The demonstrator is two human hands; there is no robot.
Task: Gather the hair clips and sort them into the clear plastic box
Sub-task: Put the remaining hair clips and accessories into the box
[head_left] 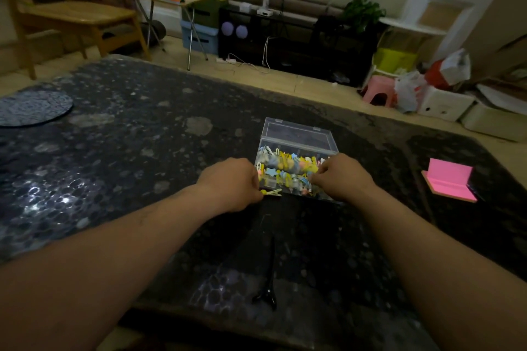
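Note:
A clear plastic box (296, 134) stands open on the dark table, its lid tipped back. Several small colourful hair clips (288, 169) fill it. My left hand (231, 184) is at the box's near left corner, fingers curled, pinching a yellow hair clip (272, 192) that lies just outside the front wall. My right hand (340, 179) is at the near right side of the box, fingers curled down among the clips; what they hold is hidden. A long black hair clip (269, 279) lies on the table near the front edge, between my forearms.
A pink phone stand (452, 179) sits on the table to the right. A round dark mat (31, 108) lies at the far left. Beyond the table (128, 137) are a wooden chair, a folding table, a black shelf and a pink stool.

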